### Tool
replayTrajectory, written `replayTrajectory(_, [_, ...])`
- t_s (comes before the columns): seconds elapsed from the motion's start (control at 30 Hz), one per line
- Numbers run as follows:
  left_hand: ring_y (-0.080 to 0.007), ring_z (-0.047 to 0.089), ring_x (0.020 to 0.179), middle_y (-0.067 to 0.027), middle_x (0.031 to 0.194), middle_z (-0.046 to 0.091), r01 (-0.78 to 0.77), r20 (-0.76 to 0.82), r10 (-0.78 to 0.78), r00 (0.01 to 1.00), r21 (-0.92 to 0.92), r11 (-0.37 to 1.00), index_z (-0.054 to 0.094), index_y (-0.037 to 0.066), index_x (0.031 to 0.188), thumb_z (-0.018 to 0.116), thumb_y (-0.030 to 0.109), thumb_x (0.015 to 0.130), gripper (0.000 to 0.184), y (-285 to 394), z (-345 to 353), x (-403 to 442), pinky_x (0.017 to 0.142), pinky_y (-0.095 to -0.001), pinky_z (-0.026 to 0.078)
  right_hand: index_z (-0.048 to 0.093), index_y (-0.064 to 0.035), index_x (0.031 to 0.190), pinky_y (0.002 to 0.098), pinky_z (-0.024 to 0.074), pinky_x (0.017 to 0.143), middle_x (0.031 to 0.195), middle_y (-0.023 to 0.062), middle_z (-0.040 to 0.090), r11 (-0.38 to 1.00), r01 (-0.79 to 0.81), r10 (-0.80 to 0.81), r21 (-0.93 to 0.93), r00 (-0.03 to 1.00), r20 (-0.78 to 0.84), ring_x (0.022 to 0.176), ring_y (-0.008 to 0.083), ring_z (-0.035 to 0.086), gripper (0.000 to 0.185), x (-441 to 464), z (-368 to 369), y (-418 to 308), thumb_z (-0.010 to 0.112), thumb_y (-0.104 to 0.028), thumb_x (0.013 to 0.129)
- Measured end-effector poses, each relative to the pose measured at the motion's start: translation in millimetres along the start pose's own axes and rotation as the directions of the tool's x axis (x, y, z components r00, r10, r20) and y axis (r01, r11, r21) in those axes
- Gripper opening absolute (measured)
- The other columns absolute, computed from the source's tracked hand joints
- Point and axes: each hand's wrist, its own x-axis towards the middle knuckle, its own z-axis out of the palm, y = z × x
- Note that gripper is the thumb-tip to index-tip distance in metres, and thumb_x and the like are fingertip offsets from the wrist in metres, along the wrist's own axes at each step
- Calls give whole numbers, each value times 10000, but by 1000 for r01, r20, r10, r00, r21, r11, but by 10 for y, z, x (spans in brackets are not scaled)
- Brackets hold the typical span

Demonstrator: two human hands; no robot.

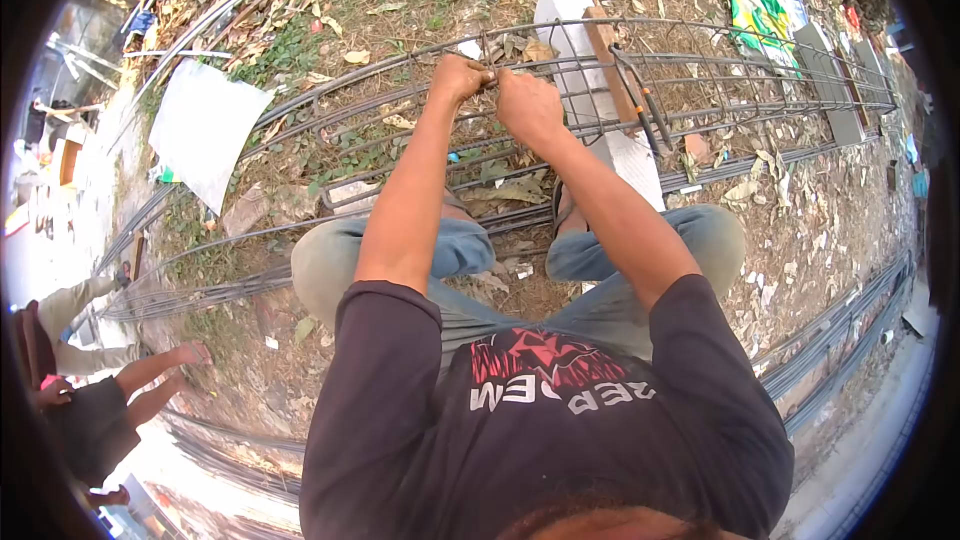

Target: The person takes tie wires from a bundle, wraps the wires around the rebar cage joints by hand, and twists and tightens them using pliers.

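Over at the far left edge, two other people show in part: a pair of pale trousers (88,358) and, below them, someone in dark shorts (92,432) with bare legs. Next along, a white sheet (207,125) lies on the littered ground, close by the end of the rebar cage (690,58). That cage stretches crosswise in front of the seated person, running out past both hands to either side.

The left hand (460,78) is at the bars, fingers curled in tight; whether they hold a bar or something thinner I can't tell. Just beside it, the right hand (530,103) is bent over the same spot, back of the hand up (its fingertips are hidden from me), so I can't say what it grips either. The cage passes right under both hands.

Right of them, a white block (567,8) lies beneath the bars, with a brown wooden piece (610,65) across it. Orange-handled pincers (648,100) rest beside the wood. Farther right sit a green-and-yellow bag (757,10) and a grey block (828,75) by the cage.
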Motion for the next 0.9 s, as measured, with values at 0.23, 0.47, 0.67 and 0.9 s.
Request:
replayTrajectory(0.23, [-197, 741, 702, -111, 822, 789, -77, -122, 79, 989, 24, 997, 845, 90, 930, 860, 221, 784, 197, 29, 31, -142, 683, -360, 580, 749, -30, 850, 503, 586, 750, 877, 217, 741, 996, 82, -83, -22, 996, -19, 819, 407, 737, 185, 59, -39, 77, 610, -150, 872])
replayTrajectory(0.47, [-216, 750, 750, -99, 872, 795, -29, -67, 30, 997, 16, 999, 851, 131, 939, 850, 271, 788, 206, -73, 82, 30, 731, -362, 588, 756, -41, 832, 509, 578, 720, 830, 222, 730, 988, 148, -150, -41, 987, -58, 798, 400, 732, 185, 78, -27, 125, 596, -130, 863])
replayTrajectory(0.67, [-253, 748, 760, -116, 886, 792, -55, -164, 78, 983, 140, 989, 848, 141, 965, 855, 271, 775, 231, -20, 105, -114, 773, -384, 589, 759, -26, 830, 492, 586, 740, 851, 216, 741, 978, 203, -203, -56, 979, -7, 829, 395, 742, 173, 167, -65, 172, 604, -102, 839])
replayTrajectory(0.9, [-259, 729, 708, -142, 805, 767, -177, -136, 182, 974, 53, 983, 830, 80, 897, 870, 261, 708, 265, -209, 176, 100, 710, -400, 579, 747, -64, 895, 510, 561, 730, 880, 212, 730, 949, 308, -312, -61, 949, -54, 845, 403, 719, 178, 288, 124, 387, 584, -136, 877])
